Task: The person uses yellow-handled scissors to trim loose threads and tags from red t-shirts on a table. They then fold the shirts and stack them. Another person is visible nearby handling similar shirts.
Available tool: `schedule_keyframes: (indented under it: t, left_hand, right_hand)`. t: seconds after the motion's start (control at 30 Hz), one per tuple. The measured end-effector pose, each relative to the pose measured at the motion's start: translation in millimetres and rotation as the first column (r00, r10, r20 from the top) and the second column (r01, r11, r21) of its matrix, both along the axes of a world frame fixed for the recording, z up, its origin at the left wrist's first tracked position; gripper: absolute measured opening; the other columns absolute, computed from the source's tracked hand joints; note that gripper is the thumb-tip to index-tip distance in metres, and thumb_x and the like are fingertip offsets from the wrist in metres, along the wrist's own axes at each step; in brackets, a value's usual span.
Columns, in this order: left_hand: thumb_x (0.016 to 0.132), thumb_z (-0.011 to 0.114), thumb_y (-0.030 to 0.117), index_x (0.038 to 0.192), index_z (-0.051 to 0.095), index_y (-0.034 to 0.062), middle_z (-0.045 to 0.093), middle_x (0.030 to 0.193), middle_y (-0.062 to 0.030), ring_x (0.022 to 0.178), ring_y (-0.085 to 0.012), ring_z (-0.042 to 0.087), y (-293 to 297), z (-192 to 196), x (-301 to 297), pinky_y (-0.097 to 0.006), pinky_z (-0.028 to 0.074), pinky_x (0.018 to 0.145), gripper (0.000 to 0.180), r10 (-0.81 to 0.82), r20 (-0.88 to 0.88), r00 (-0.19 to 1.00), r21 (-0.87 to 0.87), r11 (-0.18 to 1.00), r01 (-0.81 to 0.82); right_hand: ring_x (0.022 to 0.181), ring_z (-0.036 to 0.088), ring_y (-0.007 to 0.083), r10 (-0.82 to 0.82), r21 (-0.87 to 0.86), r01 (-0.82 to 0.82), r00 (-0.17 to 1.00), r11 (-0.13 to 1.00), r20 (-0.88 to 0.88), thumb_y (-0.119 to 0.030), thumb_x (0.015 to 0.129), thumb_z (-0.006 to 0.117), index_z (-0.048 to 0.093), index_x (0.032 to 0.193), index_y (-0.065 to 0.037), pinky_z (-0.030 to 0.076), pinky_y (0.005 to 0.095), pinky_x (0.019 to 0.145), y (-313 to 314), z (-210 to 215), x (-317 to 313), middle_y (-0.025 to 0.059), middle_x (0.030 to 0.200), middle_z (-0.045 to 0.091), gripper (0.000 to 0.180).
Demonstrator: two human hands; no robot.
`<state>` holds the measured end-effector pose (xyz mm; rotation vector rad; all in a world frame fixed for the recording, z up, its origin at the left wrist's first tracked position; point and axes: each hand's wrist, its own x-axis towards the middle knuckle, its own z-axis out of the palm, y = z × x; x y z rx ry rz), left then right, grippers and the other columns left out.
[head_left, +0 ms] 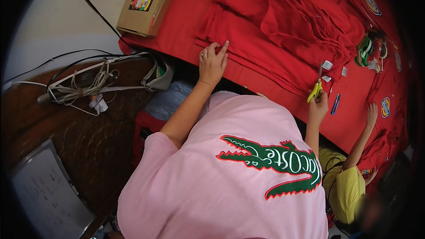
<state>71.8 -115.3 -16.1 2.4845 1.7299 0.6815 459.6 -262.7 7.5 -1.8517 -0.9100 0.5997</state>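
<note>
Red cloth (283,31) lies in one folded, layered heap on the red-covered table (177,28), seen in the head view, ahead of the person and reaching to the right. The left hand (212,65) rests at the heap's near left edge, its index finger stretched out and apart from the others, which bend slightly; one ring shows on it. The right hand (318,106) has its fingers wrapped around one pair of yellow-handled snips (315,92), blades pointing away toward the cloth's near right corner; whether the blades touch the cloth, I cannot tell. Three small white labels (327,65) lie near those blades. Counted further: one blue tool (336,104) on the table to the right of that hand, one cardboard box (147,6) at the table's far left, three oval emblems (385,107) on red material at the right, and one co-worker's raised hand (372,114) near them.
</note>
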Motion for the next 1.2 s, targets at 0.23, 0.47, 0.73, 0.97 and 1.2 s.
schedule_keyframes:
  t: [0.23,0.47,0.73,0.97,1.2]
  left_hand:
    - [0.093,0.066,0.021,0.138,0.063,0.0195,0.058,0.118,-0.0137,0.111,-0.0311,0.056,3.3,5.2,-6.7,-0.045,0.044,0.099,0.045,-0.011,0.101,0.995,-0.071,0.997,0.018]
    - [0.092,0.07,0.028,0.119,0.068,0.0086,0.062,0.12,-0.0168,0.115,-0.0371,0.057,55.3,11.7,-40.7,-0.048,0.046,0.098,0.033,0.208,0.276,0.938,0.074,0.969,-0.237]
    - [0.088,0.076,0.029,0.102,0.071,0.0064,0.071,0.098,-0.0105,0.089,-0.0298,0.069,90.4,25.6,-60.1,-0.042,0.053,0.082,0.027,0.209,0.257,0.944,-0.156,0.973,-0.173]
    - [0.091,0.072,0.022,0.099,0.064,0.0053,0.068,0.085,-0.0103,0.072,-0.0288,0.066,99.7,50.4,-47.0,-0.039,0.053,0.073,0.02,0.25,0.199,0.948,-0.355,0.92,-0.168]
    - [0.097,0.058,0.018,0.11,0.067,0.0046,0.072,0.107,-0.0181,0.111,-0.0322,0.067,216.1,116.7,-54.8,-0.048,0.051,0.106,0.021,0.6,0.8,-0.01,-0.273,0.378,0.884]
  right_hand:
    - [0.082,0.065,0.0123,0.009,-0.17,0.042,0.957,0.985,0.29,-0.016,0.085,0.082,0.063,0.112,0.001,0.052,0.0283,0.073,2.5,-2.7,-10.2,0.0063,0.097,0.069,0.037]
    - [0.083,0.068,0.0263,-0.123,-0.219,0.266,0.852,0.939,0.509,-0.044,0.077,0.088,0.063,0.112,-0.003,0.052,0.0414,0.074,22.9,20.3,-0.8,0.0118,0.096,0.07,0.06]
    - [0.071,0.063,0.0109,-0.271,-0.11,0.275,0.961,0.955,0.052,-0.004,0.085,0.074,0.062,0.106,0.003,0.049,0.0267,0.061,-15.0,-30.4,60.4,0.0046,0.081,0.067,0.025]
    - [0.072,0.061,0.0103,-0.244,-0.053,0.243,0.892,0.969,-0.381,-0.008,0.09,0.076,0.061,0.109,-0.005,0.057,0.0287,0.068,-6.5,8.3,38.1,0.0021,0.095,0.065,0.024]
    - [0.086,0.066,0.0227,-0.039,0.331,0.398,0.687,0.856,-0.726,-0.011,0.096,0.067,0.058,0.108,-0.009,0.06,0.0469,0.081,86.8,96.1,71.4,0.0059,0.104,0.062,0.015]
